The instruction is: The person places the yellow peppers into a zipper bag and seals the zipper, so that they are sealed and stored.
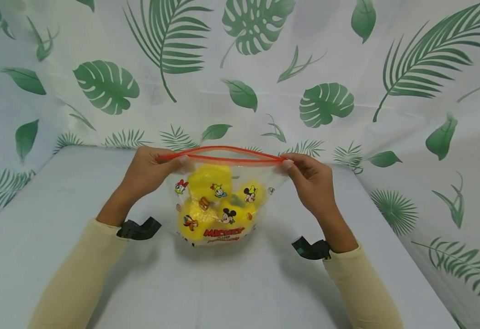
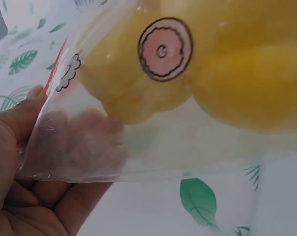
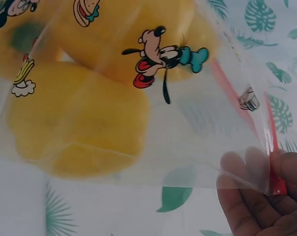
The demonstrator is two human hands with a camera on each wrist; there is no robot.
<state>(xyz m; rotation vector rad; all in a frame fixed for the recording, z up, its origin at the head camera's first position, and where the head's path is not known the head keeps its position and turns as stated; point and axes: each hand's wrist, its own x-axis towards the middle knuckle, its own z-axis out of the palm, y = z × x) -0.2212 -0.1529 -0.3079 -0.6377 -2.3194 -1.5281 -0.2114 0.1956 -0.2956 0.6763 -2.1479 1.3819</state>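
Observation:
A clear zip bag [image 1: 225, 232] with cartoon prints hangs upright over the table, its red-edged mouth [image 1: 236, 160] parted in a narrow gap. Inside are several yellow lobed things that look like bell peppers [image 1: 210, 178], with dull green spots showing through the plastic. My left hand [image 1: 150, 168] pinches the left end of the red edge between thumb and fingers. At the opposite end, my right hand [image 1: 313, 183] pinches the corner. Through the film, some fingers [image 3: 234, 182] of the right hand show behind the bag in the right wrist view.
A white-covered table [image 1: 223, 292] lies beneath the bag. Behind and at the sides hangs a white sheet [image 1: 273, 105] with green leaf prints. Black wrist mounts [image 1: 141, 228] stick out inward from both sleeves.

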